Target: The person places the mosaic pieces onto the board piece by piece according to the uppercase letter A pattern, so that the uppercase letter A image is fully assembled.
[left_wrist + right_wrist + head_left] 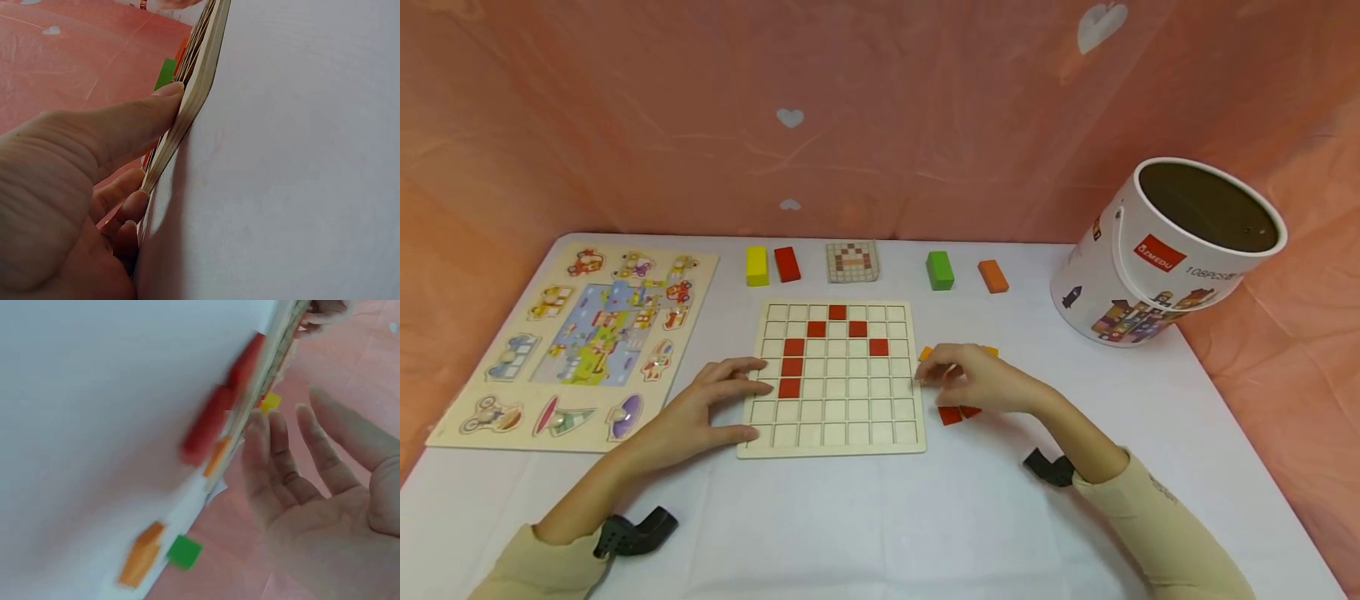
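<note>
A pale wooden grid board lies in front of the person, with several red square tiles set in its cells like a peak with a longer left side. My left hand rests at the board's left edge; its thumb touches that edge in the left wrist view. By the right edge, my right hand hovers with loosely bent fingers and nothing between them. Loose red tiles and orange tiles lie partly hidden under it.
Behind the board stand yellow, red, green and orange blocks, plus a small pattern card. A picture puzzle lies at left. A large white bucket occupies the back right.
</note>
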### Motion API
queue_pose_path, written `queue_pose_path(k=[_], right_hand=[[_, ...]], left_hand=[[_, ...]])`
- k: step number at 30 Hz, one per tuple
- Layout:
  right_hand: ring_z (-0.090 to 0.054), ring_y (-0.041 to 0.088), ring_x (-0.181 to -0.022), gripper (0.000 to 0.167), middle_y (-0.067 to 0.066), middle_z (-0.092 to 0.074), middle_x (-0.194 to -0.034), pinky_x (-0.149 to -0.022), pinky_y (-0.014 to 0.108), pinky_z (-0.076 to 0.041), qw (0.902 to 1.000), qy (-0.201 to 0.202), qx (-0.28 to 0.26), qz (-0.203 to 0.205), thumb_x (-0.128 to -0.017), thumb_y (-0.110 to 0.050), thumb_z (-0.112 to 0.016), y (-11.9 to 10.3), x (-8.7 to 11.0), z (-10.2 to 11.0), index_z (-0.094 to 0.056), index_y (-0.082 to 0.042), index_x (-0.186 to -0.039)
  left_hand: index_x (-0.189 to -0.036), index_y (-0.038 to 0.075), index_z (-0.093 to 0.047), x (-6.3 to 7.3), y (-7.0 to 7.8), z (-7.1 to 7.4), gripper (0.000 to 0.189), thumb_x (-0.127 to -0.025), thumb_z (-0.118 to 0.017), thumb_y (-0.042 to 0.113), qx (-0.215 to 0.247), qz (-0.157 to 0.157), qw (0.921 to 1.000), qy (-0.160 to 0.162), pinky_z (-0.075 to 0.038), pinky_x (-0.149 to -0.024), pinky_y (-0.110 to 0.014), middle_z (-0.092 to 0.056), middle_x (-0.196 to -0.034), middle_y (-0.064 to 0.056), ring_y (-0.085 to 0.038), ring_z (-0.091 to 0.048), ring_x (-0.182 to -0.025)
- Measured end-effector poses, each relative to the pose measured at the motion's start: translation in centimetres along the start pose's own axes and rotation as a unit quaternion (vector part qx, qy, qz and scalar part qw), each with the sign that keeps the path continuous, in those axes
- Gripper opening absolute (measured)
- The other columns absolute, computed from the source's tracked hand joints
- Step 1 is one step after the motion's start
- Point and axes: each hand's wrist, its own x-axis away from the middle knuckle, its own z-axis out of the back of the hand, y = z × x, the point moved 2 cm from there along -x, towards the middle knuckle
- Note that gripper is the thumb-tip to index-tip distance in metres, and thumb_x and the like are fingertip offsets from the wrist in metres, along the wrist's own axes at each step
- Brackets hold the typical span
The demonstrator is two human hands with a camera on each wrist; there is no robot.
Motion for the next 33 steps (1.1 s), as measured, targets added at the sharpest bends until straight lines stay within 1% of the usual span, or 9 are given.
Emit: queue_pose_path(k=[3,6,12,16,20,23,26,30,33], right_hand=[[-0.061,0.023,-0.098,0.029,0.008,-0.064,-0.110,-0.089,0.038,-0.052,0.9999,-0.007,0.007,-0.008,-0.086,0.003,-0.073,1.0,1.4,-0.4,-0.066,-0.002,-0.114],[-0.060,0.019,-0.096,0.031,0.006,-0.063,-0.109,-0.085,0.033,-0.053,0.9995,-0.009,0.030,-0.007,-0.085,0.003,-0.074,1.5,2.1,-0.8,-0.067,-0.002,-0.115],[-0.057,0.015,-0.092,0.030,-0.002,-0.061,-0.106,-0.080,0.028,-0.052,0.9957,-0.006,0.091,-0.019,-0.085,0.005,-0.072,1.3,2.2,-1.6,-0.068,-0.006,-0.113],[-0.056,0.014,-0.088,0.028,-0.004,-0.061,-0.100,-0.077,0.029,-0.051,0.9947,-0.010,0.101,-0.017,-0.085,0.006,-0.072,0.9,2.2,-1.8,-0.068,-0.007,-0.109],[-0.057,0.013,-0.085,0.023,-0.005,-0.063,-0.093,-0.076,0.028,-0.051,0.9947,-0.012,0.102,-0.002,-0.084,0.008,-0.072,0.7,2.0,-1.6,-0.068,-0.009,-0.099],[-0.057,0.013,-0.083,0.020,-0.005,-0.065,-0.089,-0.075,0.027,-0.051,0.9957,-0.013,0.091,0.010,-0.085,0.008,-0.072,0.6,1.4,-1.3,-0.069,-0.009,-0.095],[-0.056,0.014,-0.082,0.017,-0.004,-0.066,-0.089,-0.073,0.027,-0.050,0.9972,-0.011,0.072,0.012,-0.086,0.005,-0.073,0.1,0.3,-1.0,-0.071,-0.008,-0.096],[-0.054,0.017,-0.081,0.015,0.000,-0.067,-0.091,-0.072,0.027,-0.047,0.9983,0.004,0.054,0.022,-0.088,0.005,-0.071,-0.5,-2.1,-0.7,-0.071,-0.004,-0.100],[-0.054,0.018,-0.083,0.017,0.003,-0.068,-0.095,-0.074,0.028,-0.047,0.9981,0.014,0.052,0.030,-0.089,0.007,-0.067,-0.7,-4.0,-0.6,-0.072,-0.002,-0.102]], left_hand=[[-0.125,0.010,-0.068,0.0,0.0,0.0,0.050,-0.080,-0.084,0.021,-0.001,0.003,1.0000,-0.001,-0.029,-0.104,-0.062,-0.042,-0.149,-0.010,-0.033,-0.035,-0.133],[-0.125,0.009,-0.068,0.1,0.1,0.1,0.049,-0.080,-0.084,0.020,-0.004,0.001,1.0000,0.001,-0.030,-0.103,-0.062,-0.043,-0.148,-0.010,-0.033,-0.036,-0.132],[-0.125,0.009,-0.068,0.0,0.1,0.1,0.049,-0.080,-0.084,0.021,-0.003,-0.001,1.0000,0.001,-0.030,-0.103,-0.061,-0.043,-0.149,-0.010,-0.032,-0.036,-0.132],[-0.125,0.010,-0.068,0.0,0.0,0.0,0.049,-0.080,-0.085,0.021,-0.003,-0.001,1.0000,0.000,-0.029,-0.104,-0.061,-0.043,-0.148,-0.010,-0.033,-0.036,-0.133],[-0.125,0.011,-0.068,0.0,0.0,0.0,0.050,-0.079,-0.085,0.021,-0.007,-0.004,1.0000,0.001,-0.029,-0.105,-0.061,-0.043,-0.148,-0.009,-0.034,-0.036,-0.134],[-0.125,0.011,-0.068,0.0,0.0,0.0,0.050,-0.079,-0.085,0.021,-0.008,-0.005,1.0000,0.002,-0.029,-0.104,-0.061,-0.043,-0.148,-0.009,-0.034,-0.036,-0.134],[-0.125,0.011,-0.068,0.0,-0.1,0.0,0.050,-0.079,-0.085,0.021,-0.007,-0.005,1.0000,0.002,-0.029,-0.104,-0.061,-0.043,-0.148,-0.009,-0.034,-0.036,-0.134],[-0.125,0.012,-0.068,0.0,-0.1,0.0,0.050,-0.079,-0.085,0.022,-0.004,-0.002,1.0000,0.000,-0.029,-0.105,-0.062,-0.043,-0.148,-0.009,-0.035,-0.036,-0.134],[-0.125,0.011,-0.068,0.0,0.0,0.0,0.050,-0.080,-0.085,0.022,-0.005,-0.003,1.0000,0.000,-0.029,-0.105,-0.062,-0.043,-0.148,-0.009,-0.035,-0.036,-0.135]])
